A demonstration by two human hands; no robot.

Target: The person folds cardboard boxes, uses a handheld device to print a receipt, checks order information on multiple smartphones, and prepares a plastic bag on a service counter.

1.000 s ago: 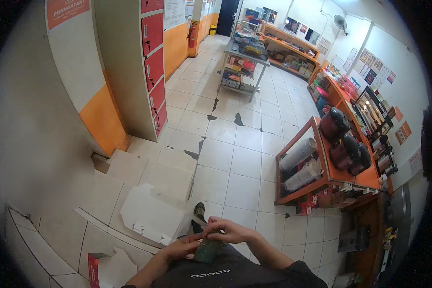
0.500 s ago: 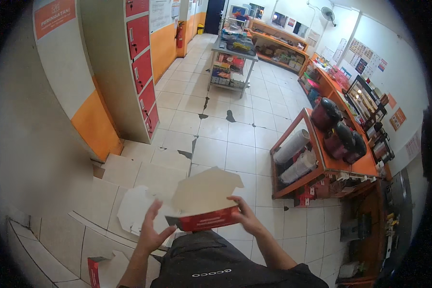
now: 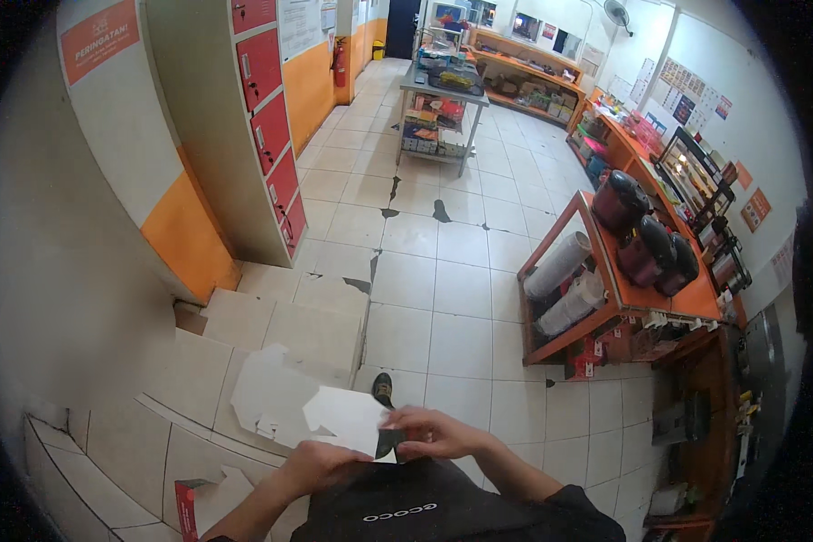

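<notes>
In front of my dark apron is a cardboard food carton (image 3: 341, 409), its pale inner side and a flap showing, with a dark panel on its right. My left hand (image 3: 327, 462) is closed on its lower left edge, thumb along the top. My right hand (image 3: 435, 434) pinches the dark panel at the right end, fingers bent over it. Just beyond my left hand, flat white carton blanks (image 3: 266, 393) lie on the tiled step. Beside my left forearm lies another carton piece (image 3: 215, 501), white with a red side.
A tiled step (image 3: 244, 316) runs along the left, below a tall locker (image 3: 266, 126) with red doors. To the right stands an orange rack (image 3: 551, 348) with rice cookers (image 3: 646, 248) on top and plastic rolls below. A steel table (image 3: 447, 95) stands farther off. My shoe (image 3: 382, 388) shows beyond the carton.
The carton has been turned, so its red side no longer shows and its dark end is now at the right. My left hand, open beside it before, has closed on it; my right hand moved inward.
</notes>
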